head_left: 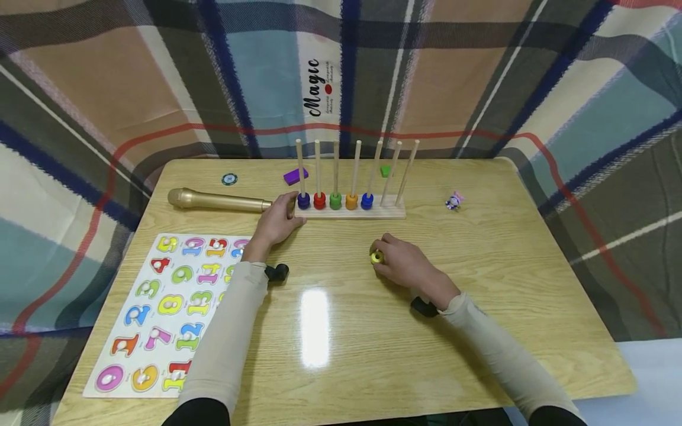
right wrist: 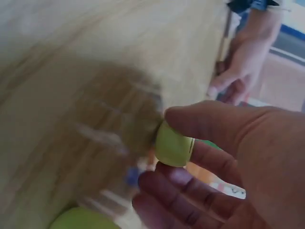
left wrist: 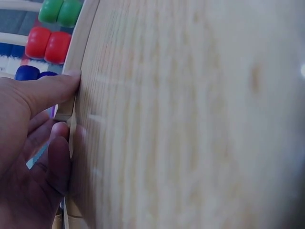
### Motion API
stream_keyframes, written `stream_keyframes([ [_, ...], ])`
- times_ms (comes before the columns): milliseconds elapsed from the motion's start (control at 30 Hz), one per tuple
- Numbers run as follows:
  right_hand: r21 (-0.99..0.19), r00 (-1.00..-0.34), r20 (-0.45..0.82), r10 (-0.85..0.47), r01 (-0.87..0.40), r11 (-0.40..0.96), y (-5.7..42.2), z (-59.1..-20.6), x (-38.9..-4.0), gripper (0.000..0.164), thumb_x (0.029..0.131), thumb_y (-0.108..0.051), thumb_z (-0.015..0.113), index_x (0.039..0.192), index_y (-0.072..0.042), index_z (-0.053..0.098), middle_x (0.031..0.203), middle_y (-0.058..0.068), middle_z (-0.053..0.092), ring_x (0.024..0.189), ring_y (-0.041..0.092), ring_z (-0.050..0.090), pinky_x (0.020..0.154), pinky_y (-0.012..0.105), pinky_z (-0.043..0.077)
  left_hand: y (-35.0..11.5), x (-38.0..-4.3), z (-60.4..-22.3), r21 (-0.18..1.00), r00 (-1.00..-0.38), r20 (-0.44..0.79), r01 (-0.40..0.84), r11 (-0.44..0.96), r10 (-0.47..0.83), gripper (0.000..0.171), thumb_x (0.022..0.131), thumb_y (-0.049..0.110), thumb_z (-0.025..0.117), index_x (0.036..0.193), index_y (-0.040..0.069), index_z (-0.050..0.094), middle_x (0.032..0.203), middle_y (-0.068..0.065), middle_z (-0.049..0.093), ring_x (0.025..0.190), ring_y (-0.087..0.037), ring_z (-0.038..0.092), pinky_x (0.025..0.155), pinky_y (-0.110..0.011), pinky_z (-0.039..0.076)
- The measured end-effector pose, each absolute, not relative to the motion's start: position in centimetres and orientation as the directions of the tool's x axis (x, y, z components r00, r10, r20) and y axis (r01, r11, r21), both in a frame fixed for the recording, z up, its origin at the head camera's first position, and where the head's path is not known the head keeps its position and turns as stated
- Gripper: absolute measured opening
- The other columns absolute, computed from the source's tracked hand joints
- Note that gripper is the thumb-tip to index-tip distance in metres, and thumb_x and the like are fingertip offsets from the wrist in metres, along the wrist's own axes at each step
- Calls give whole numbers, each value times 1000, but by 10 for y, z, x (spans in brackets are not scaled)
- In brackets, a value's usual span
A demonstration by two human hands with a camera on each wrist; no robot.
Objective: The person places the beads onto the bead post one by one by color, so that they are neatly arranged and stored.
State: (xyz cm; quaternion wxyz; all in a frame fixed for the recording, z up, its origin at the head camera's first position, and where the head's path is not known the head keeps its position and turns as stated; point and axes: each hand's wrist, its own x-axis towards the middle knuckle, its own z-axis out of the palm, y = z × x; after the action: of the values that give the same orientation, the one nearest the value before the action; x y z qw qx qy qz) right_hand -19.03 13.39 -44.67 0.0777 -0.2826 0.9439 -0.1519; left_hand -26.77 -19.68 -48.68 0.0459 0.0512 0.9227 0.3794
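A wooden bead rack [head_left: 350, 214] with several upright pegs stands toward the back of the table. Dark blue, red [left wrist: 47, 45], green [left wrist: 59, 12], orange and blue beads sit low on its pegs; the two rightmost pegs are bare. At the rack's left end my left hand [head_left: 277, 222] holds the base, thumb [left wrist: 57, 90] against the front edge. My right hand [head_left: 405, 260] pinches a yellow-green bead [right wrist: 172, 147] between thumb and fingers, low over the table in front of the rack. Another yellow-green bead [right wrist: 86, 220] shows partly below in the right wrist view.
A gold microphone-shaped object [head_left: 218, 200] lies left of the rack. My left forearm passes over a white number puzzle board [head_left: 119, 343]. A round chip [head_left: 229, 178], purple block [head_left: 295, 176] and green block [head_left: 385, 171] lie at the back, a small figurine [head_left: 454, 201] at right.
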Motion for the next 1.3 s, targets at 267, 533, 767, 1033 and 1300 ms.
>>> stream_keyframes([
  [267,-494,-853,239,-464,-519,698,145,-400,-211,31,94,-4,79,124,-1,70,117,15,65,95,31,68,79,43,59,-196,-268,-488,701,-990,-54,56,711,132,75,102,20,74,165,7,37,103,-13,52,88,-29,49,80,-42,38],
  [533,-473,-754,614,-236,-590,654,143,-348,-267,32,96,-5,77,128,1,72,115,21,65,92,38,67,77,47,56,-200,-268,-490,716,-991,-56,47,697,125,75,102,20,75,165,7,38,104,-13,52,89,-29,50,82,-43,40],
  [767,-430,-778,592,-209,-524,735,136,-338,-287,35,98,-9,74,132,-4,74,122,19,67,87,35,66,72,36,42,-199,-267,-488,719,-991,-52,51,693,126,75,101,20,76,165,8,39,104,-12,53,89,-28,51,83,-44,41],
  [1033,-425,-828,524,-200,-457,781,136,-337,-290,37,100,-14,69,136,-5,73,129,19,69,87,32,62,74,39,44,-198,-268,-486,711,-990,-44,61,700,131,75,100,18,76,164,6,38,102,-13,52,87,-28,49,80,-42,39],
  [1300,-420,-850,482,-213,-438,795,141,-341,-287,45,102,-24,69,143,-4,67,127,20,69,95,36,62,80,50,49,-197,-268,-488,707,-991,-40,63,704,128,75,101,19,76,165,6,38,101,-13,52,87,-28,50,80,-43,40],
])
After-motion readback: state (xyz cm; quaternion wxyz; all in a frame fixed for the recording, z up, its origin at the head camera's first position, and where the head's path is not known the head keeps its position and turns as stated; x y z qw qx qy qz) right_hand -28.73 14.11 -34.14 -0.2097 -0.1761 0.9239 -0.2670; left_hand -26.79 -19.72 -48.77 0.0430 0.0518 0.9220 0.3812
